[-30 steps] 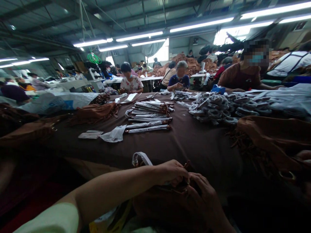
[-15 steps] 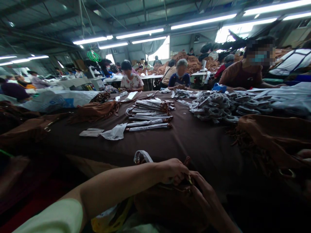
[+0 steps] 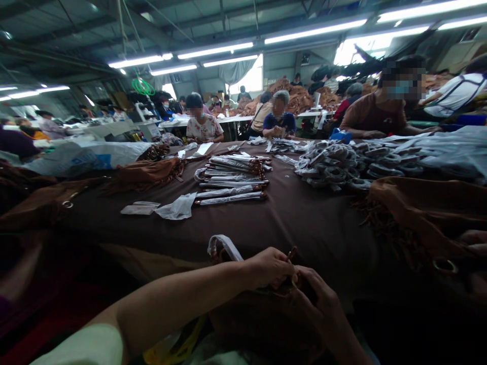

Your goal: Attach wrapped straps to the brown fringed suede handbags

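My left hand (image 3: 270,267) and my right hand (image 3: 315,299) meet low in the view, pinching a narrow brown leather strap (image 3: 291,255) whose tip sticks up between them. Below them lies a brown suede bag (image 3: 262,324), dark and partly hidden by my hands. A white plastic-wrapped loop (image 3: 224,245) rises just left of my left hand, apart from it. The exact grip inside my fingers is hidden in shadow.
A long table with dark brown cloth (image 3: 304,228) lies ahead, holding plastic-wrapped straps (image 3: 232,181), wrapped rings (image 3: 335,167) and fringed suede bags (image 3: 426,208). Several co-workers sit around it and at tables beyond.
Both hands stay together on the strap, with small finger shifts. The whole view has tipped slightly, and the white loop sits a little higher.
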Tool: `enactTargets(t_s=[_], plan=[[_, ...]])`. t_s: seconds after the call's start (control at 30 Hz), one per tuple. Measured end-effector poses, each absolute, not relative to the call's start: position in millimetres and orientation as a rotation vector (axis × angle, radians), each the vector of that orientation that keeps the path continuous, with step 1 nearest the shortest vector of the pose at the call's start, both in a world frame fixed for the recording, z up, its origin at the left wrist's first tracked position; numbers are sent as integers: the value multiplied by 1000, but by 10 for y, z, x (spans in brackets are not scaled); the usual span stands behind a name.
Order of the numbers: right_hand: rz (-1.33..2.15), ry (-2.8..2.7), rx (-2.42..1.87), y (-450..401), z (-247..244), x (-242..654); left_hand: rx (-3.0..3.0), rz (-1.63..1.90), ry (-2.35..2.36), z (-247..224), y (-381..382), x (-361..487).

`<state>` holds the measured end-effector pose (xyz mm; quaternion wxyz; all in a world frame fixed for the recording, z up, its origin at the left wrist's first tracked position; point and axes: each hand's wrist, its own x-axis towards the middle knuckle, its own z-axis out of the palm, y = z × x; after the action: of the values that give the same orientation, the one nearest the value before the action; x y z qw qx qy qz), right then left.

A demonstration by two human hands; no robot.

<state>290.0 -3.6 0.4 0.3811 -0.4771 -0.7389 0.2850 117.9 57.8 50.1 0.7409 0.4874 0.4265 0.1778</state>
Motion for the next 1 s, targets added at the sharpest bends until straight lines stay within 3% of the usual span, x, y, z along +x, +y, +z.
enactTargets(t_s=[0.43, 1.0], plan=[[380, -1921, -1217, -29, -84, 2855, 863, 428, 838, 406, 509, 1067], [486, -1817, -1251, 72, -197, 2885, 889, 453, 861, 438, 562, 1053]])
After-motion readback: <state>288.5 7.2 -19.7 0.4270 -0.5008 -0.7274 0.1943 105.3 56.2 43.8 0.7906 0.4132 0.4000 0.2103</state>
